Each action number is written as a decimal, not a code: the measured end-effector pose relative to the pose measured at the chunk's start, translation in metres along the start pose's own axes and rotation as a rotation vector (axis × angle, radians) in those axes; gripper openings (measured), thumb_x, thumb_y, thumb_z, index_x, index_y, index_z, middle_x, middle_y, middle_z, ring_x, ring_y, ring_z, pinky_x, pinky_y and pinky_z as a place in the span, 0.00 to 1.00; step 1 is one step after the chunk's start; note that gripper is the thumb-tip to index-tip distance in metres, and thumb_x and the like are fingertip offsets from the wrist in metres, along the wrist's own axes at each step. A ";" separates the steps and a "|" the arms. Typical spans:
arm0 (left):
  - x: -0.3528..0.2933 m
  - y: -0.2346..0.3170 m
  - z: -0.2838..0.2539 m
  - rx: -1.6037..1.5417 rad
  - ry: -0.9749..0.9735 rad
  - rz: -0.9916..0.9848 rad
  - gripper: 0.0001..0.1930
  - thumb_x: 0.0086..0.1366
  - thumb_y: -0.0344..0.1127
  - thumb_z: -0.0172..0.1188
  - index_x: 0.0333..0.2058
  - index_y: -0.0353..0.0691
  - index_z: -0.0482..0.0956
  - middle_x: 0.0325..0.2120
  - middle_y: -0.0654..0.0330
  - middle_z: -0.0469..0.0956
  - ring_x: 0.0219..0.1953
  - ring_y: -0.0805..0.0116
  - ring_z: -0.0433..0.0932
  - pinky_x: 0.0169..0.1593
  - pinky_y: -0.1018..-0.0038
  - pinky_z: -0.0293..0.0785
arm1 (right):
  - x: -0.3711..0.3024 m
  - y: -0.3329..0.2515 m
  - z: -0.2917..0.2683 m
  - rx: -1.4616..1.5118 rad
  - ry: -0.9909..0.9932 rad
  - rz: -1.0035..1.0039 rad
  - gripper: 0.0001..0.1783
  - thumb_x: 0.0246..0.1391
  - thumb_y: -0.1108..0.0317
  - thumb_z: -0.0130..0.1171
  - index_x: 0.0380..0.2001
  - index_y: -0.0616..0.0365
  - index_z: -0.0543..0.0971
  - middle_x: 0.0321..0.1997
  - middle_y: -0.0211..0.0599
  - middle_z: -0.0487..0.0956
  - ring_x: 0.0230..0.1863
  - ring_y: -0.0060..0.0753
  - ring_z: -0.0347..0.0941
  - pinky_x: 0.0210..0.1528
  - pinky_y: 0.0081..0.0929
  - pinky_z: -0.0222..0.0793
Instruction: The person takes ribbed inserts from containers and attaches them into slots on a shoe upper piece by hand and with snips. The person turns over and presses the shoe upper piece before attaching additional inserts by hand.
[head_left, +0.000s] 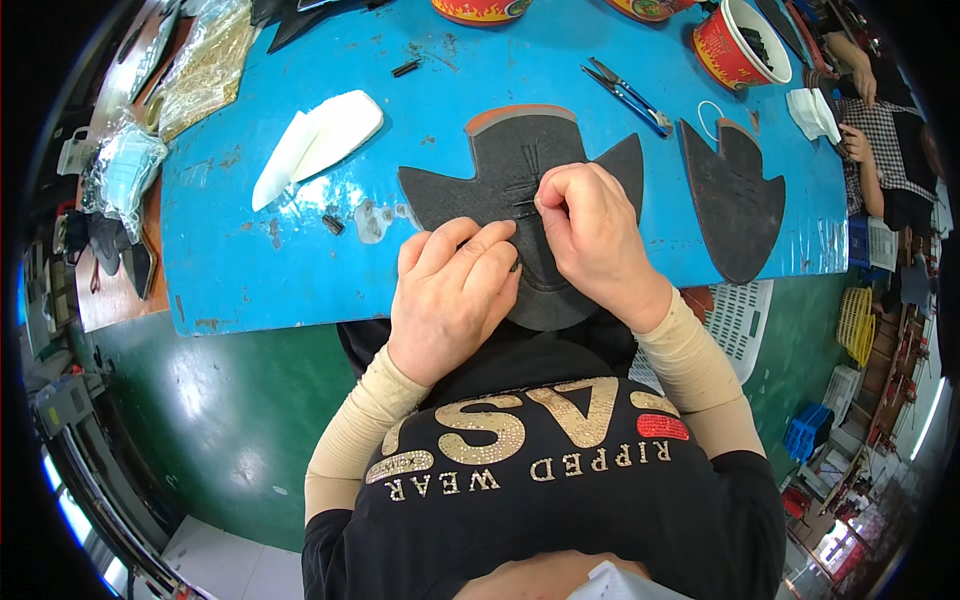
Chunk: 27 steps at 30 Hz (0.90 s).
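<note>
A black shoe-upper piece (510, 140) with pointed side wings and an orange-brown edge lies flat on the table in front of me. Thin dark strips and slits mark its middle. My right hand (605, 235) pinches what looks like a thin black strip (525, 208) at these slits, with thumb and forefinger together. My left hand (455, 290) rests on the lower left of the piece, its fingers bent and drawn together; what they grip is hidden. A second black upper piece (735, 205) lies to the right, apart from both hands.
On the blue table (300, 270) lie blue-handled thread snips (630, 98), white folded pads (320, 145) and small black bundles (406, 68). A red-and-white tub (740, 45) of black bits stands back right. Plastic bags (205, 70) lie left. Another person's hand (857, 143) shows far right.
</note>
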<state>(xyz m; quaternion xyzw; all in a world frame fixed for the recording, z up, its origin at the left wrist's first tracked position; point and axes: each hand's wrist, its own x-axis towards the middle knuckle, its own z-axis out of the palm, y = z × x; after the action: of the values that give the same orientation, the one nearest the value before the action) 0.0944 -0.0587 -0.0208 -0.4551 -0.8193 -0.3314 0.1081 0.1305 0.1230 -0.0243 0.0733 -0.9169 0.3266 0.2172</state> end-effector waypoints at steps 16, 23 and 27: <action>0.007 0.005 0.002 0.103 -0.107 -0.005 0.16 0.48 0.28 0.64 0.37 0.41 0.72 0.50 0.63 0.76 0.43 0.63 0.72 0.48 0.69 0.61 | -0.007 -0.006 -0.009 -0.108 0.288 0.037 0.15 0.40 0.83 0.62 0.33 0.55 0.79 0.29 0.33 0.74 0.33 0.38 0.69 0.36 0.31 0.66; 0.006 0.004 0.002 0.123 -0.104 -0.004 0.15 0.49 0.28 0.63 0.37 0.41 0.71 0.50 0.63 0.76 0.44 0.63 0.71 0.48 0.68 0.61 | -0.017 -0.009 -0.011 -0.244 0.128 0.031 0.19 0.34 0.80 0.63 0.35 0.50 0.82 0.32 0.27 0.72 0.37 0.34 0.67 0.36 0.32 0.62; 0.006 0.005 0.002 0.124 -0.106 -0.010 0.15 0.49 0.28 0.63 0.37 0.41 0.71 0.50 0.63 0.76 0.44 0.63 0.71 0.48 0.68 0.61 | -0.016 -0.009 -0.009 -0.256 0.092 0.002 0.20 0.33 0.78 0.63 0.35 0.50 0.82 0.33 0.27 0.71 0.39 0.35 0.67 0.38 0.33 0.60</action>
<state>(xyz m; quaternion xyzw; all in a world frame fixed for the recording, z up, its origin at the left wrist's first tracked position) 0.0949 -0.0511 -0.0176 -0.4604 -0.8451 -0.2559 0.0909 0.1504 0.1215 -0.0197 0.0289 -0.9403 0.2102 0.2661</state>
